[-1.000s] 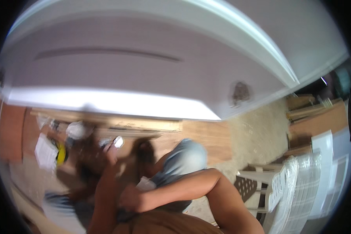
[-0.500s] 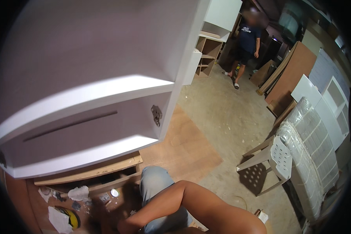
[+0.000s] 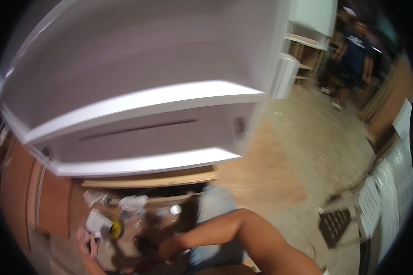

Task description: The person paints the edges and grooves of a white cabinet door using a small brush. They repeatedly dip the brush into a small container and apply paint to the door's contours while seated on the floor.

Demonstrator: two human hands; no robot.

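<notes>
At the lower left, my left hand (image 3: 86, 242) is curled with a small pale item at its fingers, too blurred to name. Right beside it are a crumpled white sheet (image 3: 98, 222) and a round yellow-and-black object (image 3: 117, 228). My right hand (image 3: 170, 250) looks closed, low in front of my bent knee (image 3: 215, 206). A dark object (image 3: 144, 244) shows at its left side; shadow and blur hide what it is. Above both hands stands a large white cabinet (image 3: 147, 158) with a slotted lower compartment and a metal hinge (image 3: 239, 127).
Under the cabinet runs a wooden base frame (image 3: 151, 179). White scraps (image 3: 133, 202) and a small white disc (image 3: 175, 210) lie near it. A plywood sheet (image 3: 270, 169) covers part of the floor. To the right are a plastic chair (image 3: 370, 206) and wrapped panels (image 3: 399, 183); a person (image 3: 355, 52) stands farther back.
The view has swung left, so the cabinet and room sit farther right. My left hand has come into clear sight beside the white sheet. My right arm stays bent in front of me.
</notes>
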